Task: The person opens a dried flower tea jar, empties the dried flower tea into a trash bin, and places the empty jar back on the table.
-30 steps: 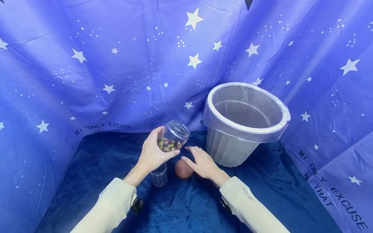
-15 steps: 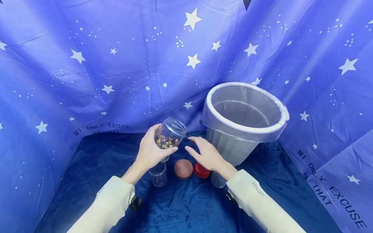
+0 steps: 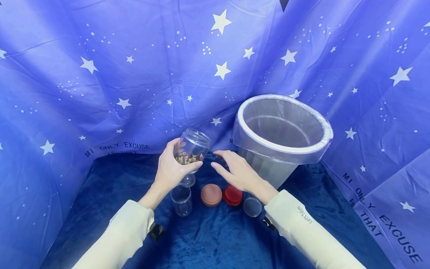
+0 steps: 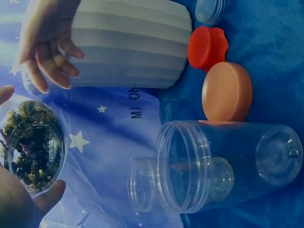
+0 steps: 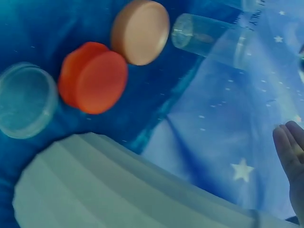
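Observation:
My left hand [image 3: 168, 164] grips a clear open-topped jar [image 3: 194, 142] above the cloth, its mouth tilted a little to the right. Dried flower buds [image 4: 34, 147] lie in its lower part, seen through the base in the left wrist view. My right hand [image 3: 239, 171] hovers just right of the jar, apart from it, fingers loosely extended and holding nothing. Below stand a clear empty jar [image 3: 181, 203] and a smaller one [image 4: 141, 185] behind it. To their right lie a light-brown round lid [image 3: 211, 195], a red lid [image 3: 233, 195] and a clear lid [image 3: 252, 207].
A pale ribbed bin [image 3: 265, 164] with a clear plastic liner stands at the back right, close behind my right hand. Dark blue cloth [image 3: 208, 239] covers the surface. A blue star-printed curtain [image 3: 151, 74] hangs behind and at both sides.
My left hand has raised the jar slightly and moved it left, tilting it more upright. The right hand has lifted and drawn right, uncovering the red and clear lids.

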`<state>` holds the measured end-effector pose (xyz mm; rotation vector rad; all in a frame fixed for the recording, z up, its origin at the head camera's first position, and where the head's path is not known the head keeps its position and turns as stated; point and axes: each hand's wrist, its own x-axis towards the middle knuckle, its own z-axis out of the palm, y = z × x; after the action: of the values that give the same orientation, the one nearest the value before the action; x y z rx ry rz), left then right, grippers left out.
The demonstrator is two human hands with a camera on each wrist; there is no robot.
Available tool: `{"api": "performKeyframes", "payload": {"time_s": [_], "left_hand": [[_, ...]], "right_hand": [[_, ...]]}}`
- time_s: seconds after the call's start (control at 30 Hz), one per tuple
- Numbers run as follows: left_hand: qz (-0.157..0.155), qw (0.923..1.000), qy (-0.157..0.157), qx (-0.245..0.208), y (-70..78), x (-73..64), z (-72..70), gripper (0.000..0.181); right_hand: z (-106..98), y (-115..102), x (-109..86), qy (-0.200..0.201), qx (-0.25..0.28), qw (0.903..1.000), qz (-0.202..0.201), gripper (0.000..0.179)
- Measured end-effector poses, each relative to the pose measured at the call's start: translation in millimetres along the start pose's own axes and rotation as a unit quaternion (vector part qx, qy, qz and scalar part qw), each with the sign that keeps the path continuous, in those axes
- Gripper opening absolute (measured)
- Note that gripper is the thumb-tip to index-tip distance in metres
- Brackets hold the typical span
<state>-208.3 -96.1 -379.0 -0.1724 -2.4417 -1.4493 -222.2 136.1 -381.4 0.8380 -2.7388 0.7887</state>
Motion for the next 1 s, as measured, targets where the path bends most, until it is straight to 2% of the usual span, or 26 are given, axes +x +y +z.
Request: {"api": "performKeyframes", "payload": {"time_s": [0.13, 0.3, 0.4, 0.73, 1.0], "left_hand": [[-0.013, 0.9999, 0.003, -0.009, 3.0, 2.8, -3.0, 0.088], [-0.061, 0.9974, 0.004, -0.039, 4.7, 6.3, -6.6, 0.088], [-0.076, 0.9961, 0.003, -0.044, 5.2, 7.7, -8.0, 0.089], [-0.067, 0.9958, 0.002, -0.062, 7.5, 8.0, -6.2, 0.088], [-0.068, 0.9950, 0.007, -0.072, 8.6, 9.4, -4.8, 0.086]], "right_hand": [[-15.7, -8.5, 5.1, 0.019, 0.015, 0.9996, -0.016, 0.043], [-34.8, -16.2, 11.6, 0.031, 0.028, 0.9987, -0.030, 0.041], [-42.3, -17.9, 15.0, 0.037, 0.016, 0.9982, -0.044, 0.039], [-65.8, -23.7, 20.1, 0.069, -0.021, 0.9947, -0.073, 0.036], [-95.3, -16.5, 26.2, 0.107, -0.057, 0.9910, -0.057, 0.036]]}}
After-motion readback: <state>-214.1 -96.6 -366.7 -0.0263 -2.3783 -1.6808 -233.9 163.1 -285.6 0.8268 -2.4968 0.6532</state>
